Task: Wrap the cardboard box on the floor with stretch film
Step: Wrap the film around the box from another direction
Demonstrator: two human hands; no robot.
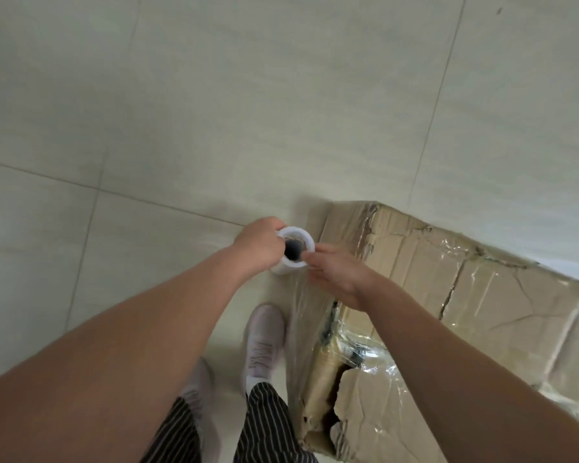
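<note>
Holding stretch film roll [295, 248] upright just off the 10 o'clock corner of the cardboard box [465, 305] (on the floor [214, 111], 4 o'clock in view), probably to pay the film sheet [301, 312] out flat along its side. Gripping with left hand [258, 243] curled round 9 o'clock side; right hand [340, 279] at 3 o'clock rim, grip too blurred to tell.

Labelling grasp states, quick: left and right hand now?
Left hand: closed round white stretch-film roll.
Right hand: touching roll's rim, blurred; grip cannot be told.
</note>
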